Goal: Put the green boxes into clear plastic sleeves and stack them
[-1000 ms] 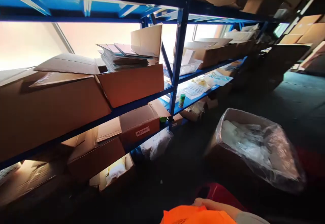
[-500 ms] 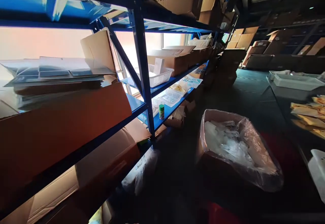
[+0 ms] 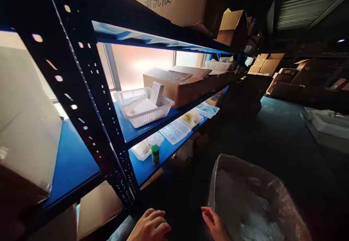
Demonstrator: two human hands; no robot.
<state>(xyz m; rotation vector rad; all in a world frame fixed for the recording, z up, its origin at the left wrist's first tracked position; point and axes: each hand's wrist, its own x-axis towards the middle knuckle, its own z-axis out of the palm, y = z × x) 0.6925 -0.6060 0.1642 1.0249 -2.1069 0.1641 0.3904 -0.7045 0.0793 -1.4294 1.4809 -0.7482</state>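
Note:
My left hand (image 3: 152, 225) is low in the view, below the blue shelf, with its fingers loosely bent and nothing in them. To its right, my right hand (image 3: 214, 223) appears by the near left edge of a big box lined with clear plastic (image 3: 218, 175); whether it touches the box I cannot tell. Its fingers are slightly apart and hold nothing. Inside the box lie pale plastic pieces (image 3: 259, 219), blurred and dim. On the lower shelf ahead stands a small green-capped can (image 3: 155, 155), beside a white tray (image 3: 141, 154) of small items.
A dark blue perforated shelf post (image 3: 89, 88) rises at the left. White baskets (image 3: 148, 116) and cardboard boxes (image 3: 188, 88) fill the middle shelf. A large carton (image 3: 174, 4) sits on top. White trays (image 3: 329, 122) rest on a table at the right.
The view has moved forward along the shelves, so the post and baskets appear nearer. Both my hands have come into view at the bottom, and the lined box is closer.

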